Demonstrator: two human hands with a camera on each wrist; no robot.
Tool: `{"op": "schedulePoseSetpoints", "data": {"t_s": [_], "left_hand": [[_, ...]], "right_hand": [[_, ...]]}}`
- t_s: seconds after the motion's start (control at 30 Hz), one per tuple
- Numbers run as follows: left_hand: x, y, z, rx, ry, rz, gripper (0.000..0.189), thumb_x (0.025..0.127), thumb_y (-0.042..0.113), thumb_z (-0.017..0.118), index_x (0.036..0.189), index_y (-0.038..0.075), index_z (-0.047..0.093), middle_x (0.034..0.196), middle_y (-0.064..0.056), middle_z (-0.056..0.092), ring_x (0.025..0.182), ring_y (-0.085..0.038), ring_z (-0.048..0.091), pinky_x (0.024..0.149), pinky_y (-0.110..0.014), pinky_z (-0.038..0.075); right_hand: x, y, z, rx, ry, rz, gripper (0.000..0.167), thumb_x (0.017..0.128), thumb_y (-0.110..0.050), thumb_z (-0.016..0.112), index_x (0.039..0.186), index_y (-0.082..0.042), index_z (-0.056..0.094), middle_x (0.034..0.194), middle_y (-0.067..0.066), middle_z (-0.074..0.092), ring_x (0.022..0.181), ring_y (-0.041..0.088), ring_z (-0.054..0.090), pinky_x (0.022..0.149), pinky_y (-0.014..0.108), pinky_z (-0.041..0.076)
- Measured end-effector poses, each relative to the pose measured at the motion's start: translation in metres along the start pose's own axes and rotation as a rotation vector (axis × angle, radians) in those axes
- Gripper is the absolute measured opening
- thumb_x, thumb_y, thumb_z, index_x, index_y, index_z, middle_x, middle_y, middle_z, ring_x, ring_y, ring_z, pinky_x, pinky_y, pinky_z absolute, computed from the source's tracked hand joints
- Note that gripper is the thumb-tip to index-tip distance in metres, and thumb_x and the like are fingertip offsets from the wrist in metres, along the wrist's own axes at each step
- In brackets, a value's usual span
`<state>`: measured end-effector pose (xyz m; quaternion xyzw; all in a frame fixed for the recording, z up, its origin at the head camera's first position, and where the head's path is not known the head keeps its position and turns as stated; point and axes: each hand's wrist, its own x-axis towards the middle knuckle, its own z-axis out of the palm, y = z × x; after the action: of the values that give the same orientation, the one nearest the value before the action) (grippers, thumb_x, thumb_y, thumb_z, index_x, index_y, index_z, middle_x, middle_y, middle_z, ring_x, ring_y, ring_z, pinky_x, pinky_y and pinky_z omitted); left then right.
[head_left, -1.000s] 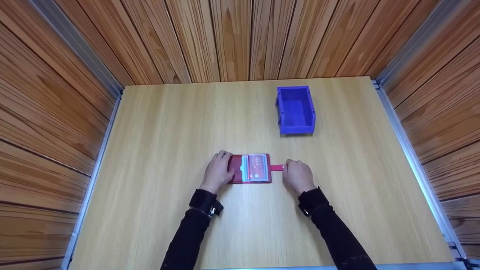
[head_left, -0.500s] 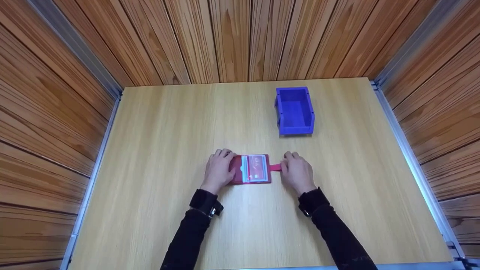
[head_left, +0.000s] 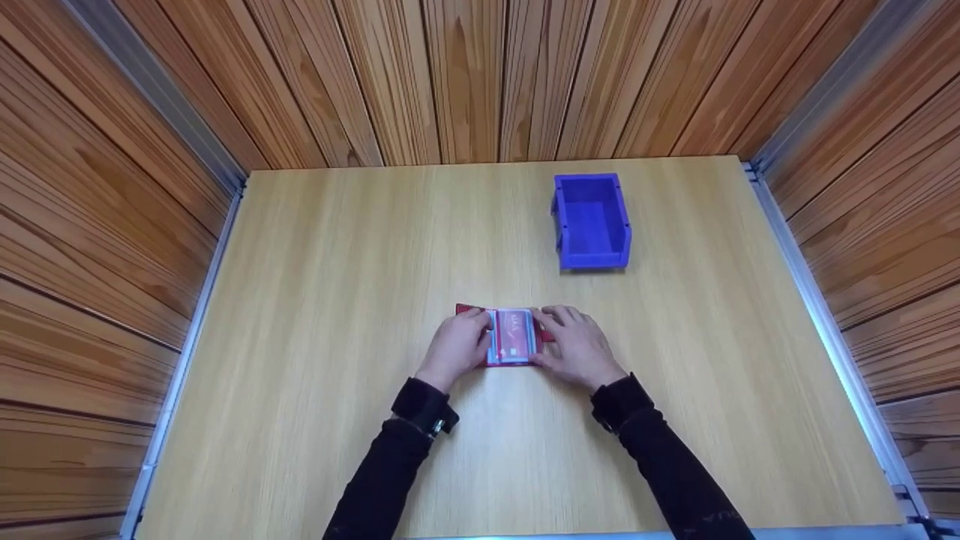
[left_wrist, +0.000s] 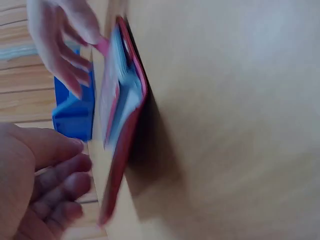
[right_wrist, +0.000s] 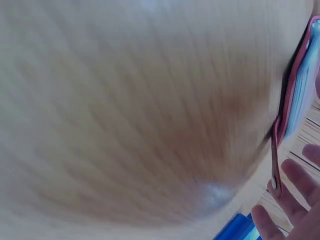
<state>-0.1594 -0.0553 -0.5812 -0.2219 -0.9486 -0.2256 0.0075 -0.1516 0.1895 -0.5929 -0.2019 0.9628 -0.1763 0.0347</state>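
A red card holder (head_left: pixel 514 337) lies opened on the table, clear sleeves with cards showing on its right part. Its left cover (left_wrist: pixel 122 167) slants up off the table in the left wrist view. My left hand (head_left: pixel 454 346) is over that cover, its fingers loosely bent beside it in the left wrist view. At the holder's right edge is my right hand (head_left: pixel 577 346), fingers spread, thumb near the lower corner. Its fingers touch the snap strap (right_wrist: pixel 275 162), which sticks out from the edge and is partly hidden under the hand in the head view.
A blue plastic bin (head_left: pixel 592 260) stands on the wooden table (head_left: pixel 360 247), beyond the card holder and to its right. Wood-panelled walls (head_left: pixel 480 82) with metal corner rails enclose the back and both sides.
My right hand has let go of the strap's end and moved left to the holder's edge. My left hand has shifted right over the sleeves, and the left cover has risen.
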Motion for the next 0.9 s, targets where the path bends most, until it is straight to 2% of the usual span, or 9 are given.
{"op": "schedulePoseSetpoints", "data": {"t_s": [0.17, 0.4, 0.6, 0.77, 0.9], "left_hand": [[0.003, 0.005, 0.008, -0.024, -0.037, -0.076, 0.011, 0.097, 0.012, 0.067, 0.099, 0.002, 0.068, 0.092, -0.011, 0.074, 0.085, -0.027, 0.072, 0.078, -0.042, 0.059], [0.008, 0.008, 0.018, -0.094, -0.013, -0.185, 0.01, 0.097, 0.013, 0.068, 0.095, 0.003, 0.068, 0.088, -0.012, 0.074, 0.084, -0.029, 0.073, 0.076, -0.044, 0.06], [0.012, 0.008, 0.024, -0.129, -0.081, -0.312, 0.02, 0.099, 0.023, 0.066, 0.091, 0.005, 0.065, 0.075, -0.006, 0.065, 0.072, -0.024, 0.064, 0.066, -0.043, 0.054], [0.014, 0.004, 0.028, -0.173, -0.085, -0.354, 0.026, 0.101, 0.027, 0.065, 0.081, 0.01, 0.063, 0.067, 0.004, 0.052, 0.063, -0.016, 0.053, 0.057, -0.033, 0.041], [0.015, 0.003, 0.028, -0.213, -0.073, -0.359, 0.024, 0.101, 0.027, 0.066, 0.082, 0.012, 0.063, 0.068, 0.006, 0.051, 0.063, -0.014, 0.051, 0.059, -0.029, 0.037]], "right_hand": [[0.001, 0.0, 0.006, -0.028, -0.033, -0.022, 0.083, 0.087, -0.048, 0.08, 0.156, -0.014, 0.049, 0.144, 0.013, 0.056, 0.137, 0.035, 0.05, 0.113, 0.057, 0.042], [0.003, -0.003, 0.003, -0.019, -0.083, 0.0, 0.08, 0.089, -0.051, 0.078, 0.155, -0.015, 0.05, 0.14, 0.015, 0.055, 0.136, 0.035, 0.049, 0.112, 0.055, 0.043], [0.005, -0.004, 0.002, -0.049, -0.116, 0.003, 0.081, 0.089, -0.053, 0.077, 0.155, -0.016, 0.05, 0.143, 0.016, 0.053, 0.138, 0.035, 0.048, 0.111, 0.056, 0.044], [0.007, -0.003, 0.002, -0.052, -0.135, 0.004, 0.082, 0.089, -0.055, 0.076, 0.155, -0.016, 0.049, 0.144, 0.017, 0.052, 0.138, 0.036, 0.048, 0.112, 0.055, 0.045], [0.008, -0.001, 0.001, -0.035, -0.125, 0.002, 0.083, 0.088, -0.054, 0.077, 0.156, -0.016, 0.049, 0.143, 0.017, 0.052, 0.137, 0.036, 0.048, 0.112, 0.055, 0.045]]}}
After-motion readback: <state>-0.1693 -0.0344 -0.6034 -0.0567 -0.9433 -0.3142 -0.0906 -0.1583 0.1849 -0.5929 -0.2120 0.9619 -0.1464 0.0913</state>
